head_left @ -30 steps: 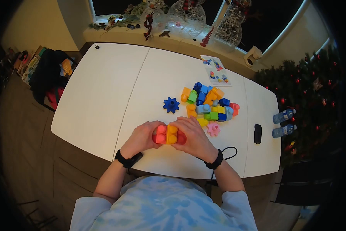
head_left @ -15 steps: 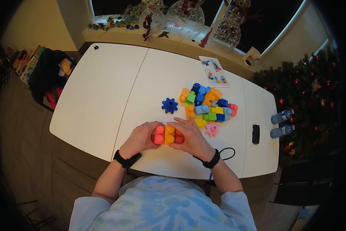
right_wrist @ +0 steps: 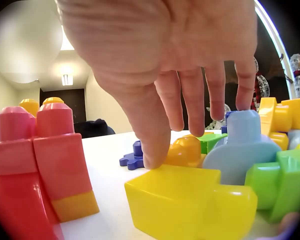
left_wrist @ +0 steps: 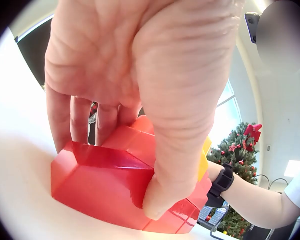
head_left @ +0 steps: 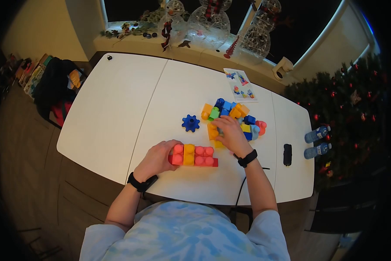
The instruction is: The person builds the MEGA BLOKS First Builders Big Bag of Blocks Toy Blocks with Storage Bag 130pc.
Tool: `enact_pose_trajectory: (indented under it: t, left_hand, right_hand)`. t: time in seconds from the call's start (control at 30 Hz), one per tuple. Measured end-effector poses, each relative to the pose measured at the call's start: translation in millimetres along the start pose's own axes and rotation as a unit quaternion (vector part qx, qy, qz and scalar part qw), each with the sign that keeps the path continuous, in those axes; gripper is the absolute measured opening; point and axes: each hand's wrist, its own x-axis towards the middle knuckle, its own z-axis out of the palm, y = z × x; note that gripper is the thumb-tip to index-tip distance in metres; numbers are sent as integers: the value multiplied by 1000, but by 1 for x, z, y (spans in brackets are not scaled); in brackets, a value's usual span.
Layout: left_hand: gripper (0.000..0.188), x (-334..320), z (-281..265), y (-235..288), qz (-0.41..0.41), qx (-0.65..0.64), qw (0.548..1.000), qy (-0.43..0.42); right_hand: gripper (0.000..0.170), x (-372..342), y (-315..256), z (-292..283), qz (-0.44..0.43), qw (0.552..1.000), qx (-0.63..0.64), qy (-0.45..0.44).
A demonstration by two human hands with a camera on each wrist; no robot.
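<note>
We're seeing white table [head_left: 108, 113] mid-frame, tree [head_left: 341, 117] right; block row [head_left: 189, 155] lying lower centre, long axis running left-right, left hand [head_left: 160, 155] clamping left end; right hand [head_left: 232, 135] reaching, thumb and fingers standing apart.

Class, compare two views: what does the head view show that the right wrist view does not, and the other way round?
Only the head view: two water bottles, the picture sheet and the decorated tree.

Only the right wrist view: the palm side of the right hand and a lit ceiling lamp.

Both: that hand, the blue gear piece, the yellow block, the red-and-pink block build and the white table.
</note>
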Motion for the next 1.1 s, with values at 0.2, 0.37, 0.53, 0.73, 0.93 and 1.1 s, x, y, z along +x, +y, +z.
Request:
enact_pose_trajectory:
  t: [0.2, 0.37, 0.53, 0.73, 0.93, 1.1]
  left_hand:
    - [83, 0, -4, 10, 41, 16, 999, 30]
    - [86, 4, -3, 19, 46, -34, 998, 25]
    - [74, 8, 0, 21, 44, -47, 998, 15]
    - [67, 9, 1, 23, 38, -63, 997, 21]
    - [67, 8, 2, 23, 42, -68, 996, 30]
    - [68, 8, 3, 23, 38, -69, 996, 34]
  right_hand:
    - [58, 7, 3, 9, 13, 998, -51, -26]
    - [59, 9, 6, 18, 25, 998, -55, -36]
    - [57, 4, -12, -16, 25, 999, -17, 29]
    - [56, -26, -76, -48, -17, 988, 154, -19]
    - [56, -38, -91, -31, -6, 980, 194, -51]
    - [56, -40, -87, -16, -40, 985, 168, -29]
